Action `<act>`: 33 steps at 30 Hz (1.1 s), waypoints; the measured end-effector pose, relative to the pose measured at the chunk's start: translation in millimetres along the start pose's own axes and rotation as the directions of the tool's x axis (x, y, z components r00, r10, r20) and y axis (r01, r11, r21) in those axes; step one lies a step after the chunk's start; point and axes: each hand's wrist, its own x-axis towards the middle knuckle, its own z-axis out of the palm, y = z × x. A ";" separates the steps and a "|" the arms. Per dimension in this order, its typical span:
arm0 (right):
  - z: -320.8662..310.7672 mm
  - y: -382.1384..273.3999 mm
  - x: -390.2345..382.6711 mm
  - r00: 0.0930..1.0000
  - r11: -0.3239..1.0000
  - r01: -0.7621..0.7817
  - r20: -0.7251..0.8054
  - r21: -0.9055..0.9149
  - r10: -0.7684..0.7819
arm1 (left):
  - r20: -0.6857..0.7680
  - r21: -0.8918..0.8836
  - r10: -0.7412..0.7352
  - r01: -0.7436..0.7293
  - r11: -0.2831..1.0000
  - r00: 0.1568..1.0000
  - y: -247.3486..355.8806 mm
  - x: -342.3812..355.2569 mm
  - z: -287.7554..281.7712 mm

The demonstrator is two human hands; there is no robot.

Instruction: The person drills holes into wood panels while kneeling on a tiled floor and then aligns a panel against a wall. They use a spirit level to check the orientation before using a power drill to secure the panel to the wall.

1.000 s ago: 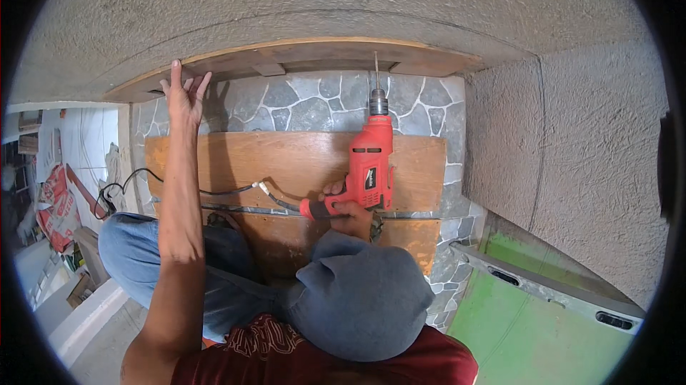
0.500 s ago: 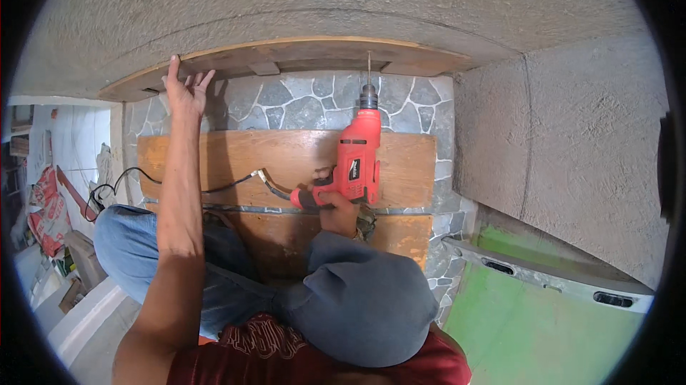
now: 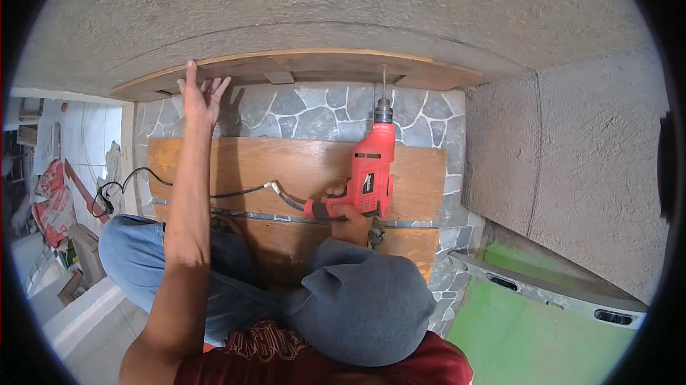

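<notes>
A narrow wooden board (image 3: 321, 61) lies along the rough grey wall, with small blocks or notches on its near side. Against its left part rests my left hand (image 3: 203, 101), fingers spread and one fingertip up on the board's edge. My right hand (image 3: 349, 222) is wrapped round the handle of a red corded power drill (image 3: 371, 171). The drill points away from me, and its thin bit (image 3: 384, 76) meets the board right of the middle. Whether the bit has entered the wood I cannot tell.
Two wooden planks (image 3: 286, 163) lie on the stone-patterned floor (image 3: 314, 124) before me. The black cord (image 3: 146, 171) runs off left. At right, a grey spirit level (image 3: 550, 295) lies by a green surface (image 3: 529, 342) below a rough wall (image 3: 572, 149). Bags and clutter sit far left.
The whole view has shifted slightly, so the board, drill and hands appear lower and a little further right. My left hand stays at the board, and the drill keeps its bit against it.
</notes>
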 end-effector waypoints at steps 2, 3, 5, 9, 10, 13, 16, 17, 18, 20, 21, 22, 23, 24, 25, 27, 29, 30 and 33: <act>-6.7 -1.3 1.6 0.999 1.000 -0.002 0.042 0.011 0.001 | 0.034 -0.013 -0.012 0.012 1.000 0.999 -1.9 2.2 -0.7; -9.7 -1.1 2.3 0.996 1.000 -0.007 0.090 0.022 0.005 | 0.032 -0.014 -0.012 0.012 1.000 0.999 -2.4 2.3 -2.0; -16.0 3.3 5.2 0.993 0.998 0.040 0.114 -0.052 -0.034 | 0.031 -0.012 -0.008 0.008 1.000 0.999 -2.2 1.9 -0.8; -10.8 -1.2 2.7 0.996 0.999 -0.043 0.072 -0.019 0.044 | -0.009 -0.043 0.014 -0.015 0.999 1.000 -3.5 0.8 -0.9; -16.7 2.9 4.4 0.997 0.999 -0.042 0.070 -0.019 0.043 | -0.041 -0.055 0.015 -0.017 0.998 0.999 -4.3 -0.4 2.4; -27.5 9.0 8.0 0.957 0.873 0.266 0.221 -0.408 -0.188 | -0.035 -0.060 0.005 -0.007 0.998 0.999 -4.4 -3.0 8.9; -26.7 1.3 7.1 0.909 0.698 0.409 0.327 -0.588 -0.258 | -0.045 -0.056 0.004 -0.006 0.998 0.999 -3.4 -5.4 9.4; -25.1 3.8 6.5 0.929 0.794 0.362 0.263 -0.488 -0.261 | -0.045 -0.056 0.003 -0.006 0.998 0.999 -3.1 -5.8 9.8; -24.1 4.0 5.9 0.938 0.836 0.337 0.231 -0.434 -0.258 | -0.045 -0.062 0.003 -0.006 0.998 0.999 -2.9 -6.1 10.4; -21.7 3.3 5.4 0.960 0.899 0.259 0.198 -0.354 -0.198 | -0.047 -0.068 0.004 -0.007 0.998 0.999 -2.3 -5.9 9.0; -21.5 1.5 4.8 0.966 0.911 0.230 0.197 -0.343 -0.170 | -0.038 -0.067 0.002 -0.005 0.998 0.999 -2.1 -5.3 9.0; -17.5 -2.4 3.7 0.970 0.921 0.201 0.197 -0.335 -0.140 | -0.031 -0.067 -0.001 -0.001 0.998 1.000 -2.6 -4.7 7.6; -14.3 -8.4 1.3 0.989 0.975 0.065 0.143 -0.212 -0.035 | -0.034 -0.067 -0.003 0.000 0.998 0.999 -2.8 -4.3 5.9; -11.3 -12.3 -0.8 0.992 0.994 -0.070 0.104 -0.079 0.078 | -0.037 -0.061 0.001 -0.003 0.998 0.999 -2.9 -4.0 3.9; -15.7 -8.1 0.6 0.992 0.995 -0.067 0.103 -0.077 0.075 | -0.033 -0.053 0.005 -0.007 0.999 0.999 -2.6 -3.9 5.8; -24.4 0.7 3.8 0.969 0.916 0.204 0.203 -0.345 -0.139 | -0.036 -0.054 -0.005 0.003 0.999 0.999 -3.4 -4.4 9.4; -25.1 1.0 4.1 0.955 0.886 0.252 0.245 -0.390 -0.164 | -0.044 -0.056 -0.013 0.011 0.998 0.999 -5.1 -6.4 11.0; -26.3 -0.3 4.6 0.958 0.898 0.232 0.247 -0.373 -0.145 | -0.062 -0.052 -0.017 0.014 0.999 0.998 -7.4 -7.8 12.2; -32.5 -0.9 6.7 0.941 0.832 0.280 0.308 -0.479 -0.139 | -0.021 -0.052 -0.039 0.038 0.998 0.999 -5.9 -5.2 7.1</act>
